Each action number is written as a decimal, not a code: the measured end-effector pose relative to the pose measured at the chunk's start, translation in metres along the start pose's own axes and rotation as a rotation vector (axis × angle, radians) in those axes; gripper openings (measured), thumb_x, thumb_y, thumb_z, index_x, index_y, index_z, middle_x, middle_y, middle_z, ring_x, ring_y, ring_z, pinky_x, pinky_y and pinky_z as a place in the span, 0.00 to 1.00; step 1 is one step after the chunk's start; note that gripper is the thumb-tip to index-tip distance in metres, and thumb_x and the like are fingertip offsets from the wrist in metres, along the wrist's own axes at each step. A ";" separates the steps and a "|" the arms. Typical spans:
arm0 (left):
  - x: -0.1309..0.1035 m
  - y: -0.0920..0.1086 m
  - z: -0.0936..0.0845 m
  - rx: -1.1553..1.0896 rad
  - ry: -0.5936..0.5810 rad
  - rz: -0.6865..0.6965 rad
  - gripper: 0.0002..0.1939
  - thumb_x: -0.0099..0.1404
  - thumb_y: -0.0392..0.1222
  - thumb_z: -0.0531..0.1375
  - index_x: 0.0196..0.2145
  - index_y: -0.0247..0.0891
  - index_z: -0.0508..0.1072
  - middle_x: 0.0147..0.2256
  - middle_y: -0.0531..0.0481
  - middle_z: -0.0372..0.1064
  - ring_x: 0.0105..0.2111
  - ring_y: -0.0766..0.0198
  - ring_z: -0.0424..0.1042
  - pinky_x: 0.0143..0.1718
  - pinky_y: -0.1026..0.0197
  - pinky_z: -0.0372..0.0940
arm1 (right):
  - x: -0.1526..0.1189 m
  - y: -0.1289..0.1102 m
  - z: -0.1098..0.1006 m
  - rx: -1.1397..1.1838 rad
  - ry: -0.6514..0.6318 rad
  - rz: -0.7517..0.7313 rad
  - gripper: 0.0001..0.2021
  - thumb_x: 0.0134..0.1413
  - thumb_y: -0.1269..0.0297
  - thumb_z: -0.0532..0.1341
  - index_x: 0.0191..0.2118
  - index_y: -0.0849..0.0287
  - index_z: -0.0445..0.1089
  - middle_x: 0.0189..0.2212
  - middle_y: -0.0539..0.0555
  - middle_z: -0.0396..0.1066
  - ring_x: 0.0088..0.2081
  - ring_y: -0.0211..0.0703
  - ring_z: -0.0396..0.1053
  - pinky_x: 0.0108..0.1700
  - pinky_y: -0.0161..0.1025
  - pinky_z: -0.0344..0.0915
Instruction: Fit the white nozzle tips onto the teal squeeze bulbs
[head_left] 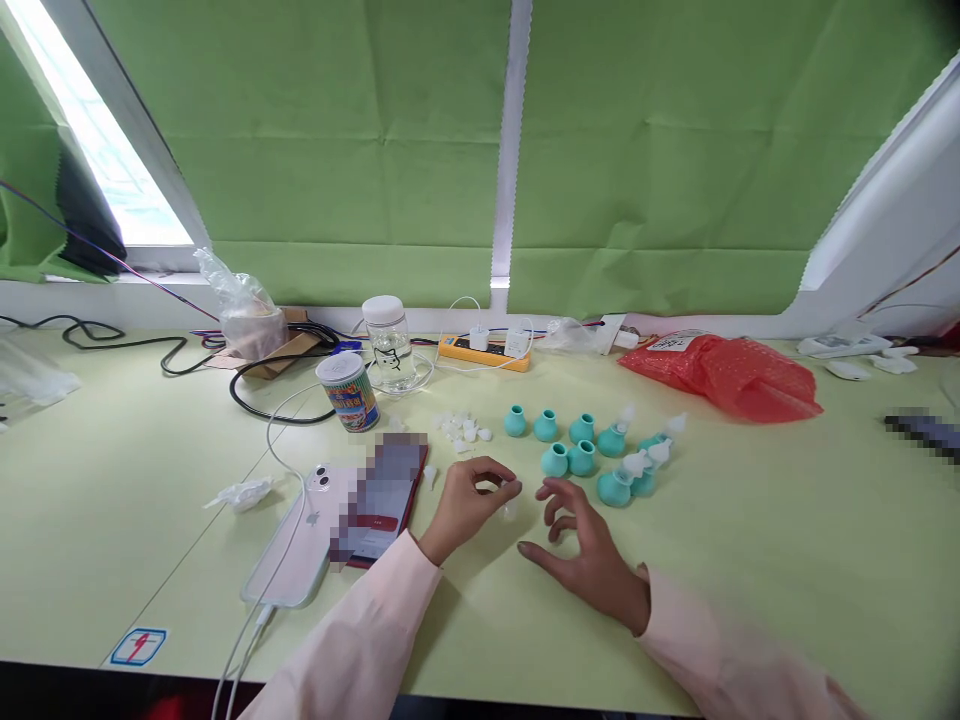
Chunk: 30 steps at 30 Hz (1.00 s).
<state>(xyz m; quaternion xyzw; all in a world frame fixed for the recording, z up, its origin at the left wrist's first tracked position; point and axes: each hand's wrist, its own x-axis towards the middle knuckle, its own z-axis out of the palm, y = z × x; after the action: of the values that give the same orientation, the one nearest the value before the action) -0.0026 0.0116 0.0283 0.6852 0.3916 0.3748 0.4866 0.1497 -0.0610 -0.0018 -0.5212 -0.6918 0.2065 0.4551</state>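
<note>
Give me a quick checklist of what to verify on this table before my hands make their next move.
1. Left hand has the small translucent piece at its fingertips: ok.
2. Right hand is free: ok, fingers open and nothing in them.
3. Turquoise bulbs without tips stand upright, mouths up: ok, five of them.
4. White tips are fully seated in the tipped turquoise bulbs: cannot tell, too small to judge.
5. Loose white pieces look reachable: ok, probably, as they lie just beyond the left hand.
6. White charging cable is off both hands: ok, it crosses the pale phone.
</note>
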 end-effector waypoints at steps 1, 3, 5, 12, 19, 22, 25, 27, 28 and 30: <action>-0.001 -0.001 0.006 -0.090 0.023 -0.034 0.10 0.50 0.43 0.59 0.26 0.33 0.70 0.26 0.47 0.67 0.28 0.65 0.66 0.26 0.66 0.63 | 0.002 0.000 0.006 0.116 -0.067 0.123 0.26 0.41 0.60 0.60 0.47 0.55 0.50 0.35 0.55 0.62 0.29 0.38 0.64 0.24 0.36 0.67; -0.004 -0.004 0.016 -0.249 0.080 -0.078 0.11 0.48 0.44 0.60 0.25 0.32 0.70 0.25 0.47 0.66 0.27 0.66 0.66 0.27 0.65 0.63 | 0.007 0.002 0.013 0.332 -0.155 0.298 0.22 0.43 0.57 0.59 0.44 0.56 0.52 0.31 0.52 0.63 0.26 0.36 0.63 0.22 0.33 0.65; -0.006 -0.006 0.023 -0.377 0.148 -0.088 0.12 0.47 0.45 0.61 0.24 0.32 0.69 0.27 0.47 0.65 0.27 0.67 0.65 0.26 0.65 0.63 | 0.010 0.004 0.015 0.492 -0.191 0.380 0.17 0.45 0.56 0.57 0.40 0.57 0.55 0.28 0.51 0.64 0.26 0.36 0.64 0.21 0.33 0.65; -0.013 -0.013 0.038 -0.633 0.174 -0.171 0.14 0.46 0.46 0.61 0.27 0.32 0.67 0.25 0.50 0.63 0.25 0.69 0.64 0.27 0.64 0.63 | 0.007 0.005 0.013 0.534 -0.013 0.379 0.18 0.44 0.56 0.58 0.42 0.58 0.61 0.26 0.51 0.67 0.25 0.37 0.67 0.29 0.38 0.68; -0.011 -0.010 0.028 -0.481 0.143 -0.088 0.08 0.43 0.41 0.64 0.21 0.33 0.72 0.34 0.46 0.61 0.37 0.63 0.63 0.35 0.64 0.62 | 0.007 0.013 0.011 0.436 0.089 0.381 0.14 0.43 0.58 0.59 0.37 0.60 0.66 0.22 0.49 0.64 0.20 0.34 0.64 0.23 0.35 0.67; -0.010 -0.006 0.023 -0.442 0.031 -0.135 0.08 0.42 0.40 0.64 0.21 0.34 0.73 0.33 0.46 0.61 0.35 0.63 0.64 0.33 0.63 0.63 | 0.006 0.014 0.010 0.425 0.053 0.340 0.13 0.44 0.60 0.59 0.37 0.60 0.66 0.23 0.50 0.64 0.20 0.33 0.63 0.22 0.35 0.67; -0.009 -0.005 0.022 -0.461 0.018 -0.162 0.08 0.41 0.40 0.64 0.21 0.34 0.74 0.30 0.48 0.61 0.30 0.66 0.64 0.31 0.63 0.63 | 0.004 0.012 0.010 0.406 0.036 0.293 0.12 0.44 0.61 0.59 0.36 0.60 0.66 0.24 0.51 0.64 0.20 0.33 0.63 0.22 0.34 0.67; -0.009 -0.006 0.023 -0.455 0.031 -0.165 0.06 0.41 0.39 0.64 0.20 0.35 0.74 0.27 0.49 0.62 0.28 0.68 0.64 0.30 0.63 0.62 | 0.004 0.011 0.010 0.392 0.051 0.289 0.12 0.44 0.61 0.59 0.36 0.60 0.66 0.24 0.50 0.64 0.20 0.33 0.63 0.21 0.34 0.67; -0.009 -0.006 0.023 -0.441 0.037 -0.166 0.06 0.41 0.39 0.64 0.19 0.34 0.73 0.26 0.49 0.62 0.27 0.68 0.63 0.29 0.64 0.61 | 0.004 0.011 0.010 0.385 0.060 0.294 0.12 0.44 0.61 0.59 0.36 0.60 0.66 0.24 0.50 0.64 0.20 0.33 0.63 0.21 0.34 0.67; -0.009 -0.007 0.022 -0.407 0.039 -0.165 0.04 0.42 0.38 0.64 0.18 0.34 0.73 0.25 0.50 0.62 0.26 0.68 0.63 0.28 0.64 0.60 | 0.004 0.011 0.010 0.368 0.074 0.302 0.12 0.44 0.61 0.59 0.36 0.61 0.67 0.24 0.51 0.64 0.21 0.33 0.63 0.21 0.33 0.66</action>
<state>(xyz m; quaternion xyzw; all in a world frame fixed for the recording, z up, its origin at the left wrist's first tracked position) 0.0129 -0.0029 0.0150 0.5310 0.3717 0.4182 0.6363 0.1465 -0.0517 -0.0138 -0.5342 -0.5396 0.3755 0.5315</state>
